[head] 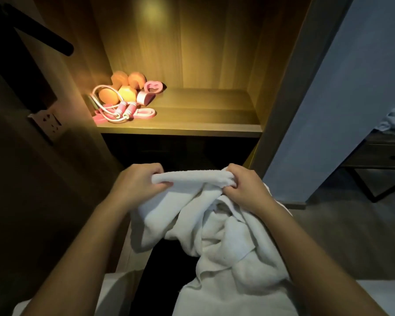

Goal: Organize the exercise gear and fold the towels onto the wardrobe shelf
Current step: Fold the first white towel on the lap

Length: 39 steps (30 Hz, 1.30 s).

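In the lower middle of the frame, a white terry towel (226, 247) hangs bunched between the person's two hands. The left hand (137, 183) pinches one end of its rolled top edge, fingers curled round the cloth. The right hand (244, 185) grips the other end the same way, and the edge is drawn fairly taut between them. Below, the cloth falls in loose, crumpled folds toward the bottom of the frame.

The towel looks soft, limp and light, with a nap that should not slip. It will likely sag wherever it is unsupported, so corners or a straight hem seem the best places to hold for a clean fold.

The wardrobe shelf (203, 115) lies in the upper middle. Orange dumbbells (121, 87) and a pink jump rope (121, 110) are clustered at its left end.
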Tool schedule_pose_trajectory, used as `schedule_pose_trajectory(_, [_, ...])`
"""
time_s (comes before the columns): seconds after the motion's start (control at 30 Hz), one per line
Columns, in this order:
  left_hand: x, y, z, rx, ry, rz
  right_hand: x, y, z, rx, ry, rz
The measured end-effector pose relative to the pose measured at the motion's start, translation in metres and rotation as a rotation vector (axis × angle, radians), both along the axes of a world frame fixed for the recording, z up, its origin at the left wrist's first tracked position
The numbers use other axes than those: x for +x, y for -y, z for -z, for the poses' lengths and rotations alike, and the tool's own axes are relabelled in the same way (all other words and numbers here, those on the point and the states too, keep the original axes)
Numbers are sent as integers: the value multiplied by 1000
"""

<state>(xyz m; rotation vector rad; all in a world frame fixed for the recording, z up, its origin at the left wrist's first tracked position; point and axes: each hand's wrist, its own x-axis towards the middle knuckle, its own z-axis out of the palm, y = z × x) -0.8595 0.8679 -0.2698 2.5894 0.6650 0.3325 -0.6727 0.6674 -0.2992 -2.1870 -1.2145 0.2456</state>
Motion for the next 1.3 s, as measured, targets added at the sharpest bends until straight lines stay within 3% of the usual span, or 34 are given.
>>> schedule_pose_trajectory(0.17, [-11, -20, 1, -106, -35, -47, 16, -7, 30, -82, 32, 147])
schedule_pose_trajectory(0.37, [-18, -26, -4, -519, -67, 16, 25, -13, 42, -78, -32, 227])
schedule_pose_trajectory(0.5, [-28, -39, 10, -232, -282, -63, 27, -10, 50, -126, -78, 260])
schedule_pose_trajectory(0.6, [-31, -42, 18, -74, -325, -183, 28, -11, 52, -188, -107, 268])
schedule_pose_trajectory(0.67, [-33, -47, 21, -133, -260, -234, 28, -12, 52, -206, -113, 281])
schedule_pose_trajectory(0.8, [-40, -48, 22, -647, 45, -269, 29, -12, 52, -223, -119, 305])
schedule_pose_trajectory(0.93, [-40, -37, 28, -953, 244, -288, 27, -11, 51, -209, -132, 299])
schedule_pose_trajectory(1.0, [-33, -35, 29, -1051, 410, -399, 25, -11, 49, -184, -156, 267])
schedule_pose_trajectory(1.07, [-24, -36, 28, -1000, 558, -579, 25, -10, 43, -145, -181, 213])
schedule_pose_trajectory(1.17, [-12, -45, 17, -771, 695, -760, 30, -9, 23, -59, -168, 100])
schedule_pose_trajectory(1.3, [3, -49, -11, -528, 687, -674, 32, -21, -19, 39, -171, -40])
